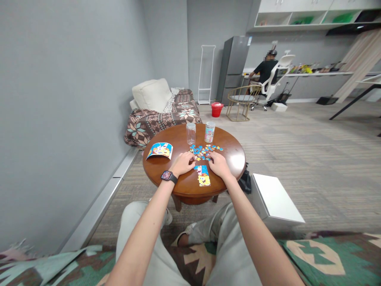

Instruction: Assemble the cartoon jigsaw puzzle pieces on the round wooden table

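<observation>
Loose jigsaw puzzle pieces (pixel 201 150), mostly blue and yellow, lie scattered on the round brown table (pixel 175 137). My left hand (pixel 183 163), with a dark watch above it, rests at the left edge of the pile, its fingers curled together. At the pile's right edge, my right hand (pixel 218 163) has bent fingers touching the pieces. Anything between the fingertips of either hand is too small to make out. Between my wrists lies a partly joined puzzle (pixel 203 176) with a yellow cartoon figure. A curved picture sheet (pixel 160 150) stands at the left.
Behind the pieces stand a clear jar (pixel 191 134) and a printed can (pixel 209 132). A white box (pixel 275 196) is on the floor to the right. Further back are a red bin (pixel 217 110), a gold-framed chair (pixel 241 99) and a seated person (pixel 267 71).
</observation>
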### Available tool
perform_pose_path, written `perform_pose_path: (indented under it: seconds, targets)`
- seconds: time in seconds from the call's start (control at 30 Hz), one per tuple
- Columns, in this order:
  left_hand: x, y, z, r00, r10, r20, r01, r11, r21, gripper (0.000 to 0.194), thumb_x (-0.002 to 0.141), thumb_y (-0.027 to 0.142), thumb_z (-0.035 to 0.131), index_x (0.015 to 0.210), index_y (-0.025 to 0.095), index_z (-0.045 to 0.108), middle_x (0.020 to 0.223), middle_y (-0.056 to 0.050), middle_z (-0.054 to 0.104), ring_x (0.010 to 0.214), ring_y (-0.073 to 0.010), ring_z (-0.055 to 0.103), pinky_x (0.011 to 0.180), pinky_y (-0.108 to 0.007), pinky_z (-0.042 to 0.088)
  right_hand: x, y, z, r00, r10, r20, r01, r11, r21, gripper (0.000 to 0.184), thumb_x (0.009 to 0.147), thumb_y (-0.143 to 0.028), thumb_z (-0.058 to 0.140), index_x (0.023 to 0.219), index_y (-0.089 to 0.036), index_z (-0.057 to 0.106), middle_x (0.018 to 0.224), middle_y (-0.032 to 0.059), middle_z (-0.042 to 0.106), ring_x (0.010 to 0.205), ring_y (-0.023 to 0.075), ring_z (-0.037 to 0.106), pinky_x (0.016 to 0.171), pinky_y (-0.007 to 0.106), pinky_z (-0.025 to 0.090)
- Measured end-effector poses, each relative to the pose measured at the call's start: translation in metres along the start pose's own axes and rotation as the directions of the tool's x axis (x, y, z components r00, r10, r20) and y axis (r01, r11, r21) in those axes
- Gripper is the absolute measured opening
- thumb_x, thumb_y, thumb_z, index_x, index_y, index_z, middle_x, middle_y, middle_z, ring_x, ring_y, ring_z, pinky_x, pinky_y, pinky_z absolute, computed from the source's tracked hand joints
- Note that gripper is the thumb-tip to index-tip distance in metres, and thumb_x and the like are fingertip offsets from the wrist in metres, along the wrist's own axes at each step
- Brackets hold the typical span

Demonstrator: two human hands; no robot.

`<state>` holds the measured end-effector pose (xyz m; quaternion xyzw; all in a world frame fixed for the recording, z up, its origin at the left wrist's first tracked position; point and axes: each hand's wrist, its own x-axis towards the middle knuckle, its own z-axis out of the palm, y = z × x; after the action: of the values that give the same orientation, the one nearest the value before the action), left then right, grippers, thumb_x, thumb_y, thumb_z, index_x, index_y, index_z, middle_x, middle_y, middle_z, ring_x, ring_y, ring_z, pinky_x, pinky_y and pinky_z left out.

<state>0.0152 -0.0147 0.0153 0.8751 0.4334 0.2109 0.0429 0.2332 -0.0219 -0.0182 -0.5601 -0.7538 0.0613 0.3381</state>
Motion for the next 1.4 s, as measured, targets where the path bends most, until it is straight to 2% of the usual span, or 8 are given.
perform_pose_path:
  seconds: [0.33, 0.67, 1.0, 1.4]
  targets:
    - [0.0008, -0.0027, 0.0035, 1.0, 0.022, 0.001, -0.022, 1.0, -0.002, 0.02, 0.088, 0.02, 0.056, 0.102, 0.02, 0.07, 0.119, -0.007, 0.072, 0.113, -0.0238, 0.064, 0.097, -0.039, 0.047, 0.001, -0.0016, -0.0026, 0.999, 0.015, 0.039, -0.014, 0.999, -0.037, 0.038, 0.087, -0.008, 0.048, 0.111, -0.016, 0.076, 0.127, 0.0116, 0.07, 0.124, 0.0239, 0.06, 0.114, 0.041, 0.04]
    - [0.001, -0.0021, 0.0019, 1.0, -0.002, 0.004, 0.002, 1.0, -0.009, 0.015, 0.085, 0.017, 0.056, 0.094, 0.02, 0.067, 0.105, -0.006, 0.073, 0.1, -0.0227, 0.065, 0.092, -0.037, 0.048, 0.0014, 0.0012, -0.0009, 0.999, 0.006, 0.04, -0.004, 0.999, -0.041, 0.039, 0.086, -0.008, 0.048, 0.112, -0.018, 0.076, 0.127, 0.0105, 0.07, 0.122, 0.0233, 0.061, 0.113, 0.04, 0.041]
    - [0.0014, -0.0036, 0.0045, 1.0, 0.015, 0.014, -0.014, 1.0, -0.016, 0.024, 0.088, 0.019, 0.055, 0.104, 0.02, 0.073, 0.123, -0.006, 0.072, 0.12, -0.0235, 0.063, 0.102, -0.039, 0.047, 0.0009, -0.0012, -0.0029, 0.999, 0.004, 0.046, -0.002, 0.999, -0.046, 0.04, 0.087, -0.007, 0.048, 0.114, -0.015, 0.076, 0.127, 0.012, 0.07, 0.123, 0.0244, 0.061, 0.113, 0.04, 0.041]
    - [0.002, -0.0047, 0.004, 1.0, 0.011, 0.022, -0.011, 1.0, -0.005, 0.024, 0.091, 0.02, 0.055, 0.101, 0.021, 0.076, 0.122, -0.005, 0.073, 0.117, -0.0222, 0.064, 0.101, -0.039, 0.047, 0.001, -0.0054, -0.006, 0.998, 0.011, 0.057, -0.007, 0.997, -0.074, 0.038, 0.088, -0.007, 0.048, 0.113, -0.014, 0.076, 0.127, 0.0119, 0.07, 0.122, 0.0241, 0.062, 0.112, 0.039, 0.042]
